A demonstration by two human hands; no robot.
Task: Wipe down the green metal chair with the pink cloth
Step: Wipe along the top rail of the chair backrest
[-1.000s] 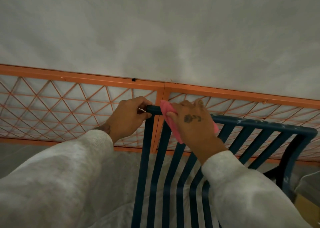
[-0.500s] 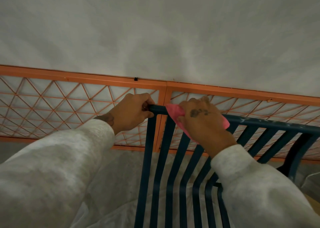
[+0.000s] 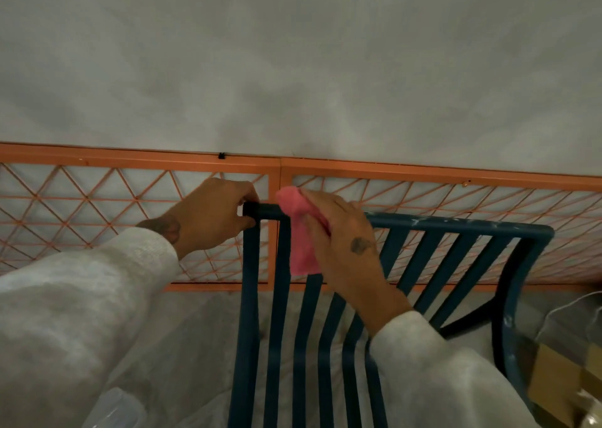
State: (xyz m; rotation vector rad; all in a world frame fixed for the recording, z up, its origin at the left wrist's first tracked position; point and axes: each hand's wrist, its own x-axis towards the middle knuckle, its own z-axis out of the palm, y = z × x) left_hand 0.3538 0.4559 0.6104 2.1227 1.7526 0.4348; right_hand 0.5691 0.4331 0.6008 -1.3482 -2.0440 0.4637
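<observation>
The green metal chair (image 3: 456, 224) stands right in front of me, its slatted back running from centre to right. Its top rail carries pale specks on the right half. My left hand (image 3: 211, 214) grips the rail's left corner. My right hand (image 3: 345, 242) presses the pink cloth (image 3: 301, 232) over the rail just right of that corner. The cloth drapes down over the second and third slats. Both arms wear pale grey sleeves.
Just behind the chair runs an orange metal fence (image 3: 130, 160) with a diamond lattice. A grey wall rises beyond it. A cardboard box (image 3: 560, 385) sits low at the right edge. A clear plastic bottle top (image 3: 114, 408) shows at bottom left.
My right hand has slid the pink cloth left along the top rail toward the corner, and the cloth now hangs lower over the slats. The left hand keeps its grip on the corner.
</observation>
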